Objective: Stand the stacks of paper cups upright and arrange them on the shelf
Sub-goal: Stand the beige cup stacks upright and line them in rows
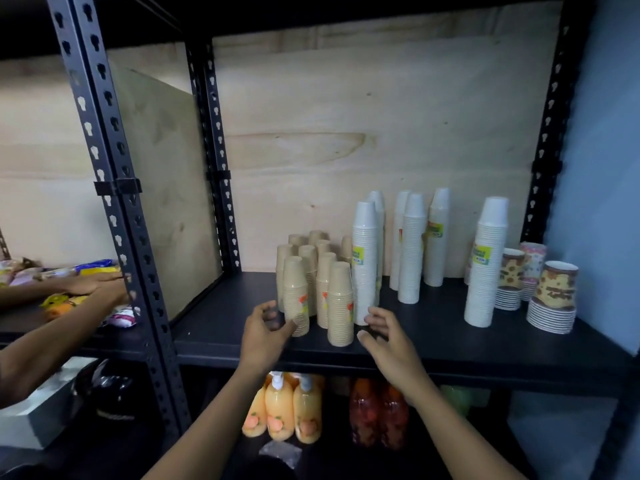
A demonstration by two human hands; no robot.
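Several brown paper cup stacks (pixel 313 278) stand upright in a tight cluster on the black shelf (pixel 433 344). Taller white cup stacks (pixel 410 247) stand upright behind and to their right, one (pixel 365 261) right beside the brown cluster and one (pixel 485 261) further right. My left hand (pixel 266 332) hovers at the front-left brown stack (pixel 295 296), fingers curled and apart, thumb close to it. My right hand (pixel 388 337) is spread open just right of the front brown stack (pixel 340 304), holding nothing.
Patterned cup stacks (pixel 554 294) with wide rims stand at the shelf's far right. Black slotted uprights (pixel 117 188) divide the bays. Another person's arms (pixel 69 306) reach over snack packets on the left shelf. Bottles of orange and red liquid (pixel 280 410) sit on the shelf below.
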